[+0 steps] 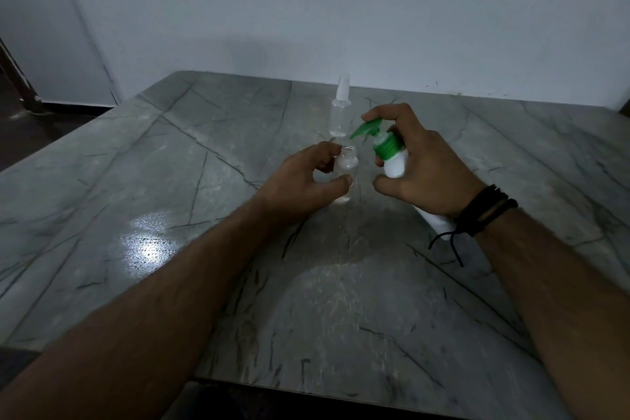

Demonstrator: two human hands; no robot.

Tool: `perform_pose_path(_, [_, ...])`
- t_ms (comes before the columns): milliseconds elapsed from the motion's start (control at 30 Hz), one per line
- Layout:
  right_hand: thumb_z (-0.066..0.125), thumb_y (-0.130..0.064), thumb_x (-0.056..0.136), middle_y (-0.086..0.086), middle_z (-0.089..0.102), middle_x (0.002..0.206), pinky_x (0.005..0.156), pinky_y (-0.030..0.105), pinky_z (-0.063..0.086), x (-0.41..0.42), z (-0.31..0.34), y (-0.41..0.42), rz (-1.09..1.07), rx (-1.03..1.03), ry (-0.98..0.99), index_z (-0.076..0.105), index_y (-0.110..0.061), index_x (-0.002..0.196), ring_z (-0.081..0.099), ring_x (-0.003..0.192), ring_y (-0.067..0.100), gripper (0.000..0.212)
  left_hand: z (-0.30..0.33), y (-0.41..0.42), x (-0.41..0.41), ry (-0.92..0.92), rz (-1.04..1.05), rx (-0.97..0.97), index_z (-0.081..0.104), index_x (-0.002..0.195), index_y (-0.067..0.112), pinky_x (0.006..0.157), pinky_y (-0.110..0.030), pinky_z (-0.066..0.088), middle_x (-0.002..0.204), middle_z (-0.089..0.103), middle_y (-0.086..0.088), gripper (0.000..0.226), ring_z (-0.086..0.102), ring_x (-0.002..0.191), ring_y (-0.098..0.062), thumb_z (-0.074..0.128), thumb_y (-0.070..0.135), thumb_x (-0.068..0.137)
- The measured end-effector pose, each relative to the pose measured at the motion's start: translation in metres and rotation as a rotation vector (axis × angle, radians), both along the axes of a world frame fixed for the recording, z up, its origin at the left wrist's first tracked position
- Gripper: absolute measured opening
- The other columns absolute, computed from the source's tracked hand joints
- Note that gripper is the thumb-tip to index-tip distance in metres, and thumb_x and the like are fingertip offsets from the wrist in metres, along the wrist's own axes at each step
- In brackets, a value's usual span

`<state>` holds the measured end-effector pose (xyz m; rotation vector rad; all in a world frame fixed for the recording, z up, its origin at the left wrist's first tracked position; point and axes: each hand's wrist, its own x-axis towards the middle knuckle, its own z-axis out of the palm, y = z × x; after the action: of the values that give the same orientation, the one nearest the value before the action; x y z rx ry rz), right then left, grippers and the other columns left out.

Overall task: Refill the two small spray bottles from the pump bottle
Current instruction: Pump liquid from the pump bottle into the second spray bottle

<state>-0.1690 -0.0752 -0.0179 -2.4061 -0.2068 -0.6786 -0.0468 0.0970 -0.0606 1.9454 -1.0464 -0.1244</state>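
Pump bottle (395, 164) tilts in right hand (426, 167); left hand (306, 181) fingers apparently pinch uncapped spray bottle (345, 169).

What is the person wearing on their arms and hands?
Both forearms are bare, with no sleeves showing. The right wrist wears a stack of dark bracelets, with a thin black cord dangling from them. The left hand and right hand wear no gloves, and no rings show.
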Motion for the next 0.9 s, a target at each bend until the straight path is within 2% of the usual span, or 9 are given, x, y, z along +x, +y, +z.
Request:
perform_pose_path(200, [0.077, 0.002, 0.071, -0.001, 0.065, 0.085, 0.063, 0.016, 0.048, 0.0005, 0.0013, -0.0019, -0.013, 0.028, -0.003, 0.045, -0.022, 0.119, 0.064, 0.073, 0.012, 0.062, 0.0002, -0.0005, -0.0004, 0.000, -0.004, -0.001, 0.055, 0.126, 0.027, 0.083, -0.028, 0.049, 0.114, 0.062, 0.008, 0.044, 0.058, 0.105, -0.008, 0.068, 0.042, 0.086])
perform_pose_path(333, [0.076, 0.002, 0.071, 0.001, 0.064, 0.086, 0.067, 0.025, 0.052, 0.0002, 0.0011, -0.0004, -0.006, 0.018, -0.003, 0.045, -0.022, 0.127, 0.065, 0.075, 0.015, 0.068, 0.0007, 0.0005, -0.0018, -0.002, -0.006, -0.030, 0.057, 0.124, 0.028, 0.078, -0.020, 0.044, 0.113, 0.062, 0.010, 0.041, 0.057, 0.104, -0.004, 0.069, 0.038, 0.086])
perform_pose_path(433, [0.076, 0.000, 0.071, -0.002, 0.063, 0.084, 0.068, 0.030, 0.053, -0.0004, 0.0002, 0.0001, -0.004, 0.005, -0.002, 0.045, -0.022, 0.133, 0.065, 0.074, 0.016, 0.073, 0.0013, 0.0003, -0.0027, 0.010, -0.009, -0.037, 0.057, 0.125, 0.026, 0.079, -0.021, 0.045, 0.114, 0.062, 0.009, 0.042, 0.057, 0.106, -0.005, 0.069, 0.036, 0.087])
perform_pose_path(500, [0.076, 0.001, 0.071, 0.000, 0.064, 0.084, 0.067, 0.028, 0.053, -0.0002, 0.0009, -0.0011, -0.007, 0.010, -0.004, 0.046, -0.022, 0.129, 0.065, 0.074, 0.015, 0.070, 0.0016, 0.0003, -0.0027, 0.004, -0.006, -0.029, 0.056, 0.126, 0.026, 0.081, -0.022, 0.045, 0.115, 0.062, 0.009, 0.042, 0.057, 0.106, -0.005, 0.069, 0.036, 0.087])
perform_pose_path(600, [0.076, 0.002, 0.072, -0.004, 0.064, 0.085, 0.065, 0.018, 0.050, 0.0001, 0.0016, -0.0026, -0.009, 0.032, -0.004, 0.046, -0.021, 0.122, 0.065, 0.075, 0.010, 0.063, 0.0018, 0.0001, -0.0022, -0.005, -0.009, -0.005, 0.055, 0.128, 0.026, 0.082, -0.021, 0.046, 0.116, 0.061, 0.008, 0.044, 0.056, 0.106, -0.004, 0.068, 0.038, 0.087])
perform_pose_path(800, [0.077, 0.000, 0.072, -0.004, 0.063, 0.084, 0.067, 0.021, 0.051, -0.0003, 0.0010, -0.0010, 0.003, 0.021, -0.001, 0.044, -0.021, 0.133, 0.064, 0.074, 0.012, 0.073, 0.0009, 0.0005, -0.0013, -0.005, -0.009, -0.018, 0.056, 0.127, 0.027, 0.083, -0.024, 0.046, 0.117, 0.061, 0.009, 0.044, 0.056, 0.107, -0.005, 0.068, 0.038, 0.087])
perform_pose_path(900, [0.077, 0.000, 0.071, -0.004, 0.063, 0.083, 0.066, 0.021, 0.051, -0.0002, 0.0007, -0.0015, 0.010, 0.009, -0.010, 0.045, -0.021, 0.132, 0.064, 0.074, 0.012, 0.072, 0.0011, -0.0003, -0.0015, -0.003, -0.003, -0.007, 0.055, 0.128, 0.027, 0.084, -0.024, 0.046, 0.118, 0.061, 0.009, 0.044, 0.056, 0.108, -0.006, 0.068, 0.039, 0.087])
